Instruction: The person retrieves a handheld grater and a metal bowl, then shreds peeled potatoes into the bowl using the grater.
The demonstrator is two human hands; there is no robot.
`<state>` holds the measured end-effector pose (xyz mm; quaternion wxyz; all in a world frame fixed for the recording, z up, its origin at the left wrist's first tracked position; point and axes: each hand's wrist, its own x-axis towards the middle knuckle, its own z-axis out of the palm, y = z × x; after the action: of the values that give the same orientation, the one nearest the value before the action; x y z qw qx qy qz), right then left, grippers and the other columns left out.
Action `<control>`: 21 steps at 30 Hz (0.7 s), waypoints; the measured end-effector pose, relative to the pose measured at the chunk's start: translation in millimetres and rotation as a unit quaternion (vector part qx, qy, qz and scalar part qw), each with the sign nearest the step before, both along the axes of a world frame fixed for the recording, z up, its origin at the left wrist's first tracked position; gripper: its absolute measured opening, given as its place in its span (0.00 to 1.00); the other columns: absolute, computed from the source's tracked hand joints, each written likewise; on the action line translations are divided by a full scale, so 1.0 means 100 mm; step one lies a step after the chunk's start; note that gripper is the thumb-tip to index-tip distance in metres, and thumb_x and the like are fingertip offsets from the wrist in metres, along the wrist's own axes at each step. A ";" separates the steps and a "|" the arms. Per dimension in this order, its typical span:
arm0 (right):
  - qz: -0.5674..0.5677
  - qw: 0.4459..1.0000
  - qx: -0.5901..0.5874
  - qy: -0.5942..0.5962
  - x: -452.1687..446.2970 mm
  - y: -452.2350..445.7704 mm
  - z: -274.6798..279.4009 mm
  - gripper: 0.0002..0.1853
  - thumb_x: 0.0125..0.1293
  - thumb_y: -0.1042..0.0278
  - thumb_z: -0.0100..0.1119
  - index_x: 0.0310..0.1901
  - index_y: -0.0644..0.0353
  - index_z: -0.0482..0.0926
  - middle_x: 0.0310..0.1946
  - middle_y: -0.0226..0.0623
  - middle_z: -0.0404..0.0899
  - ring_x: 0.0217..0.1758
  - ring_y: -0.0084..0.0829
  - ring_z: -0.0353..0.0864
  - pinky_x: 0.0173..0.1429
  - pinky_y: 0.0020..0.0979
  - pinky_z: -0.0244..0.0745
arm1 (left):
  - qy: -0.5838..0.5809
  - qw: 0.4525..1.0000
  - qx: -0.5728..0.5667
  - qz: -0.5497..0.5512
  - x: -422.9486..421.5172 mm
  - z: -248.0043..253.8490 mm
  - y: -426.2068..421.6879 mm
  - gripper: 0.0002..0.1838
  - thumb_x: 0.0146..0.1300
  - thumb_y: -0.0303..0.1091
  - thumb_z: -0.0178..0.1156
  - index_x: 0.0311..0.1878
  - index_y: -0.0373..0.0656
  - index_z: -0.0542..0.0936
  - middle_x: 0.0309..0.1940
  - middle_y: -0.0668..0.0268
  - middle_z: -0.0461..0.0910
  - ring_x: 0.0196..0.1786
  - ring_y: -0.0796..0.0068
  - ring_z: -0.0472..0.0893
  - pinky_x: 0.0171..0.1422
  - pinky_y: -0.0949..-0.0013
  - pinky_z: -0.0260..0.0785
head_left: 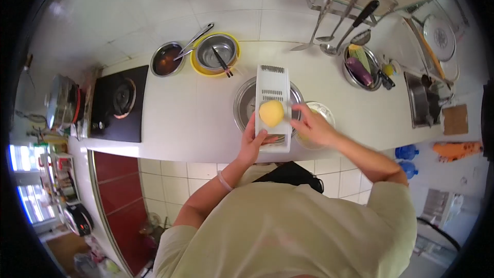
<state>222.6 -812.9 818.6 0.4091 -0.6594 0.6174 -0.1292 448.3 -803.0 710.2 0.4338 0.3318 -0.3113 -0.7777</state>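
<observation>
A white grater (272,80) with rows of metal teeth lies across a steel bowl (241,108) at the counter's front. On its flat lower part rests a yellow, peeled potato (271,114). My left hand (251,141) is closed around the grater's lower left edge, its thumb just below the potato. Slightly blurred, my right hand (315,126) is at the right of the potato, fingers apart and holding nothing; whether a fingertip touches the grater I cannot tell. Partly under the right hand is a patterned plate (324,112).
At the back left are a steel bowl of dark liquid (167,61) and a yellow basin (197,67) with a steel pot (216,46) in it. A bowl with an eggplant (358,71) stands right, before the sink (419,100). A black stove (118,104) is left.
</observation>
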 end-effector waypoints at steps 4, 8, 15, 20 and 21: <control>-0.209 0.947 -0.019 -0.243 -0.15 0.83 -0.18 0.12 0.73 0.65 0.48 0.55 0.56 0.65 0.17 0.28 0.70 0.19 0.17 0.66 0.24 0.22 0.61 | 0.008 1.000 -0.013 -0.007 0.02 0.05 0.03 0.35 0.72 0.24 0.44 0.77 0.55 0.44 0.69 0.61 0.63 0.62 0.61 0.75 0.61 0.55 0.76; -0.384 0.866 0.008 -0.320 0.01 1.37 -0.34 0.11 0.74 0.65 0.47 0.53 0.57 0.65 0.19 0.27 0.70 0.20 0.17 0.67 0.23 0.21 0.61 | 0.020 1.000 0.002 0.003 0.03 0.03 0.10 0.35 0.73 0.25 0.44 0.77 0.55 0.43 0.69 0.61 0.63 0.62 0.61 0.74 0.61 0.55 0.76; -0.096 0.991 -0.091 -0.036 0.49 0.07 -0.15 0.31 0.63 0.54 0.60 0.64 0.54 0.62 0.31 0.47 0.81 0.31 0.48 0.82 0.35 0.42 0.75 | 0.012 1.000 -0.019 0.000 -0.03 0.01 0.09 0.35 0.73 0.25 0.45 0.77 0.54 0.43 0.70 0.62 0.61 0.62 0.62 0.74 0.62 0.55 0.75; -0.052 0.988 -0.132 0.061 0.66 -0.15 -0.38 0.31 0.60 0.49 0.63 0.61 0.50 0.66 0.29 0.47 0.82 0.32 0.51 0.82 0.36 0.45 0.75 | 0.013 1.000 -0.014 0.020 -0.11 0.03 0.11 0.35 0.72 0.23 0.45 0.77 0.51 0.43 0.69 0.61 0.62 0.62 0.63 0.74 0.62 0.58 0.75; -0.058 0.987 -0.140 0.059 0.66 -0.15 -0.43 0.31 0.59 0.47 0.64 0.61 0.50 0.66 0.29 0.47 0.83 0.33 0.52 0.82 0.36 0.47 0.76 | 0.003 1.000 -0.001 0.029 -0.12 0.04 0.11 0.35 0.71 0.22 0.45 0.77 0.50 0.44 0.67 0.60 0.65 0.61 0.66 0.74 0.61 0.60 0.76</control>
<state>288.1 -828.3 775.9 0.2676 -0.6799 0.6534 -0.1981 436.3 -791.7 714.0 0.4573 0.3378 -0.3012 -0.7655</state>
